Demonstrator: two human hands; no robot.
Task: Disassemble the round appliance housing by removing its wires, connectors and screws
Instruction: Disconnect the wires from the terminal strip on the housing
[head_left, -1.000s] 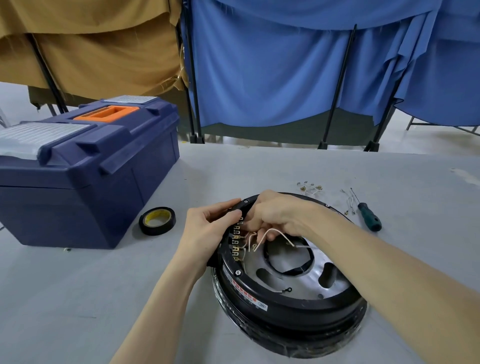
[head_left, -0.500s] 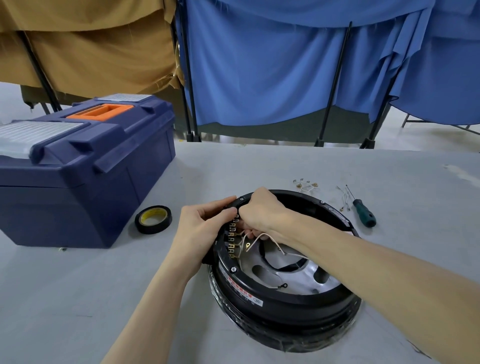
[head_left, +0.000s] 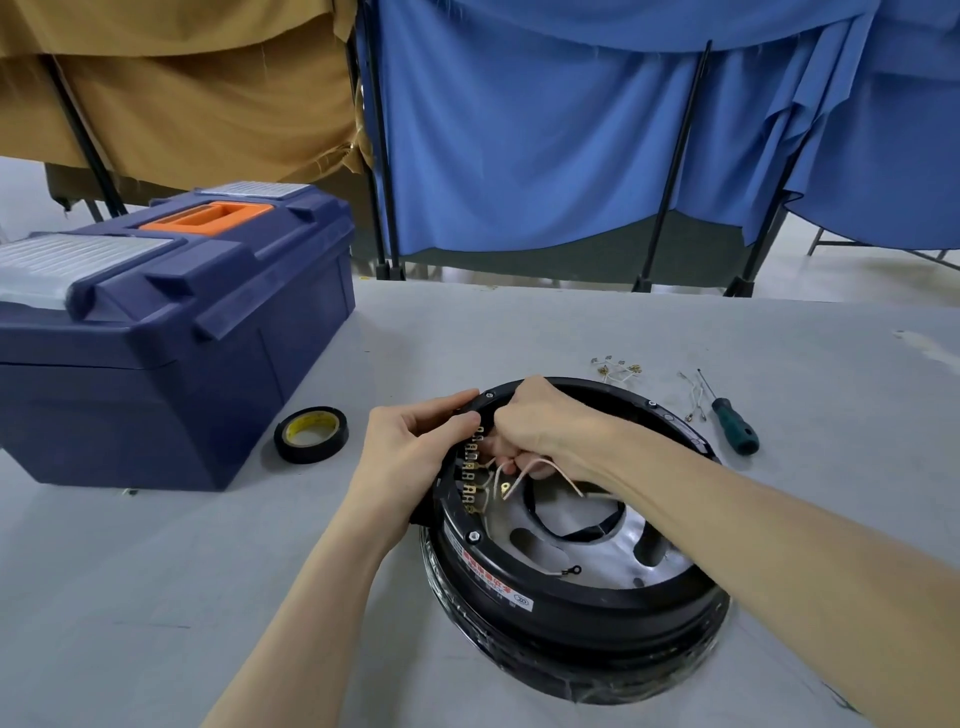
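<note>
The round black plastic appliance housing lies flat on the grey worktop, to the right of a roll of black tape. The left hand grips its left rim. The right hand curls round thin cream wires beside the brass terminal row.

Housing black, inner plate bare silver, rim label red and white. Wires cream, terminals brass. Toolbox navy, handle orange, lid panels ribbed clear. Tape roll black, yellow core. Screwdriver green grip. Table grey. Curtains: blue curtain, mustard curtain.
</note>
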